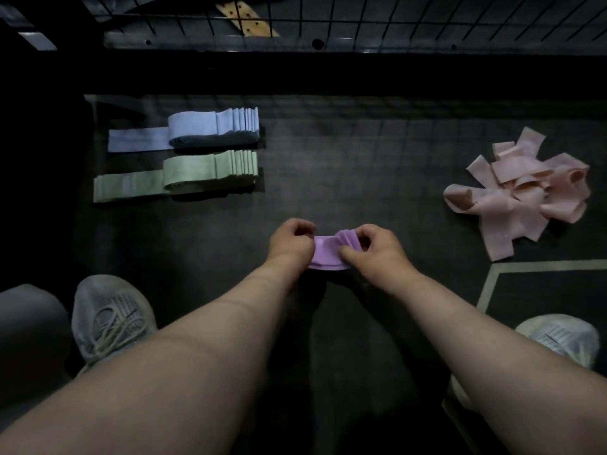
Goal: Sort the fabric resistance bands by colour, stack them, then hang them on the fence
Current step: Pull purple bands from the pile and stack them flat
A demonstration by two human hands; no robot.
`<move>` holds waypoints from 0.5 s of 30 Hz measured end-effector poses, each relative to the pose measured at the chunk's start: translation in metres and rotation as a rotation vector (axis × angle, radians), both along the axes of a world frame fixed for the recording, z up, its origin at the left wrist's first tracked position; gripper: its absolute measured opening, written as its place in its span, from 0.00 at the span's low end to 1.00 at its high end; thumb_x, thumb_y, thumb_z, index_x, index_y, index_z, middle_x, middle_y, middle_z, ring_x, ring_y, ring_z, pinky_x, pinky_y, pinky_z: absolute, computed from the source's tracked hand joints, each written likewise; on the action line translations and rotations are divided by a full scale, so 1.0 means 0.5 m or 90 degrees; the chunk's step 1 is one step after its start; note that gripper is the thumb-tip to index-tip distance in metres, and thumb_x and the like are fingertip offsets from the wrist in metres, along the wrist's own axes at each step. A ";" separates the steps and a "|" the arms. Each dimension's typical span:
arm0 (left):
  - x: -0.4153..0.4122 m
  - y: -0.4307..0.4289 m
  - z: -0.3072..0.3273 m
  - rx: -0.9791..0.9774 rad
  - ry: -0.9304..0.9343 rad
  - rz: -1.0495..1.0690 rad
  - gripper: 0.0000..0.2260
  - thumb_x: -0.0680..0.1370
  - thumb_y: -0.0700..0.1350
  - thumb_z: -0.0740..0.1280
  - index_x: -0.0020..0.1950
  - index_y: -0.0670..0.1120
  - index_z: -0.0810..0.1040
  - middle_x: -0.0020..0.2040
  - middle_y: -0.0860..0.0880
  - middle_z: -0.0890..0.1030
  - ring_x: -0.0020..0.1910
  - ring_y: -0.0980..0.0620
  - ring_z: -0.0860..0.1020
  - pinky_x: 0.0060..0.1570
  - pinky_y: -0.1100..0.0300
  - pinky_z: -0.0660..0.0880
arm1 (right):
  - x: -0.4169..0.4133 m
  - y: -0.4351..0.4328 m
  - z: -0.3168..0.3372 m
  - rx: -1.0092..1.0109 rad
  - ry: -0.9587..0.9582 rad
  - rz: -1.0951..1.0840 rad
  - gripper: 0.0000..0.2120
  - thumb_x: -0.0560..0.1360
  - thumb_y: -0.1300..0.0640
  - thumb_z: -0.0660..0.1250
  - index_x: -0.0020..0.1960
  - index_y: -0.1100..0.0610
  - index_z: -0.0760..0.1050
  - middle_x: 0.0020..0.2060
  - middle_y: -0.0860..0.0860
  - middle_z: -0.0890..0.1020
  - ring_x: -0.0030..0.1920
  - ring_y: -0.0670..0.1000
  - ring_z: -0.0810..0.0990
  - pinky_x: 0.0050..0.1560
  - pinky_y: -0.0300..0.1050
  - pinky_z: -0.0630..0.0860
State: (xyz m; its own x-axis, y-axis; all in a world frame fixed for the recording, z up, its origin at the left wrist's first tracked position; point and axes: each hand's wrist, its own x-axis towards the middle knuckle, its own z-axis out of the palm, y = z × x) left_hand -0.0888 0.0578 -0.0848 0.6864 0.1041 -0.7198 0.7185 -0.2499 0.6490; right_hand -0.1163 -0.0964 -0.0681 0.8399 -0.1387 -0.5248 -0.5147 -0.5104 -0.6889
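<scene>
Purple bands (328,252), a small stack w/ fanned edges, sit low at centre just above the dark floor (328,159), held between both hands. Left hand (290,243) pinches the stack's left end, fingers curled; right hand (374,254) pinches the right end, thumb pressed on the top band. Prob. squaring up the purple stack.

Progress, my read: blue stack (210,128) & green stack (203,172) look done, side by side at far left, each w/ one band trailing leftward. Pink pile (522,192) at right is one colour but loose & tangled, not stacked yet. No bands show on the wire fence (427,18) along the top, so pink stacking & all hanging remain.

Grey shoes (111,316) flank the arms. No brand or writing legible; too dim.
</scene>
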 end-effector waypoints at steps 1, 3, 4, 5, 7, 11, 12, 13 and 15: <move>0.002 0.014 -0.009 0.061 -0.073 -0.077 0.14 0.72 0.34 0.65 0.41 0.55 0.77 0.52 0.45 0.80 0.48 0.50 0.79 0.49 0.61 0.76 | 0.004 -0.003 0.014 -0.002 -0.030 0.042 0.06 0.71 0.58 0.74 0.45 0.53 0.78 0.38 0.46 0.81 0.38 0.44 0.79 0.40 0.36 0.75; 0.006 0.042 -0.017 0.109 -0.132 -0.249 0.13 0.68 0.42 0.69 0.38 0.62 0.77 0.55 0.49 0.76 0.56 0.48 0.77 0.61 0.57 0.75 | 0.013 -0.010 0.042 0.000 -0.085 0.122 0.06 0.70 0.59 0.74 0.44 0.52 0.78 0.38 0.47 0.82 0.38 0.43 0.79 0.39 0.36 0.75; 0.008 0.055 -0.016 0.112 -0.135 -0.309 0.13 0.65 0.45 0.69 0.37 0.65 0.77 0.55 0.51 0.76 0.58 0.48 0.76 0.63 0.55 0.73 | 0.019 -0.013 0.054 0.002 -0.113 0.153 0.06 0.69 0.58 0.73 0.44 0.52 0.79 0.39 0.47 0.82 0.39 0.44 0.79 0.40 0.37 0.75; 0.009 0.064 -0.015 0.113 -0.137 -0.345 0.13 0.63 0.47 0.68 0.36 0.68 0.76 0.54 0.51 0.76 0.59 0.48 0.76 0.65 0.54 0.73 | 0.024 -0.017 0.062 0.001 -0.145 0.180 0.05 0.68 0.57 0.72 0.44 0.52 0.79 0.40 0.47 0.81 0.40 0.45 0.79 0.41 0.37 0.75; 0.011 0.077 -0.008 0.117 -0.143 -0.375 0.15 0.62 0.48 0.66 0.36 0.71 0.75 0.53 0.52 0.76 0.59 0.48 0.76 0.65 0.53 0.72 | 0.035 -0.023 0.076 -0.005 -0.194 0.226 0.07 0.67 0.55 0.69 0.45 0.53 0.79 0.41 0.46 0.79 0.42 0.46 0.78 0.44 0.36 0.73; -0.005 0.084 -0.001 0.091 -0.144 -0.351 0.14 0.62 0.49 0.66 0.43 0.66 0.71 0.50 0.54 0.78 0.51 0.50 0.79 0.58 0.53 0.77 | 0.051 -0.032 0.098 -0.007 -0.242 0.259 0.08 0.68 0.62 0.71 0.46 0.55 0.79 0.41 0.45 0.78 0.42 0.45 0.77 0.45 0.34 0.72; -0.010 0.082 0.000 0.079 -0.144 -0.332 0.14 0.63 0.48 0.67 0.44 0.63 0.71 0.48 0.54 0.79 0.50 0.51 0.79 0.56 0.52 0.78 | 0.054 -0.034 0.103 -0.011 -0.250 0.262 0.08 0.68 0.64 0.72 0.46 0.55 0.79 0.41 0.46 0.78 0.41 0.45 0.77 0.44 0.34 0.72; -0.014 0.080 -0.003 0.063 -0.149 -0.318 0.14 0.65 0.46 0.69 0.45 0.61 0.70 0.48 0.54 0.79 0.48 0.51 0.79 0.55 0.51 0.78 | 0.057 -0.036 0.108 -0.012 -0.260 0.269 0.09 0.68 0.65 0.72 0.46 0.56 0.79 0.40 0.47 0.78 0.41 0.45 0.77 0.43 0.34 0.71; -0.023 0.076 -0.008 0.038 -0.169 -0.297 0.15 0.68 0.43 0.70 0.45 0.60 0.71 0.49 0.52 0.78 0.46 0.52 0.78 0.55 0.51 0.79 | 0.065 -0.037 0.117 -0.012 -0.284 0.293 0.08 0.67 0.64 0.72 0.45 0.57 0.79 0.39 0.46 0.78 0.39 0.45 0.76 0.42 0.34 0.71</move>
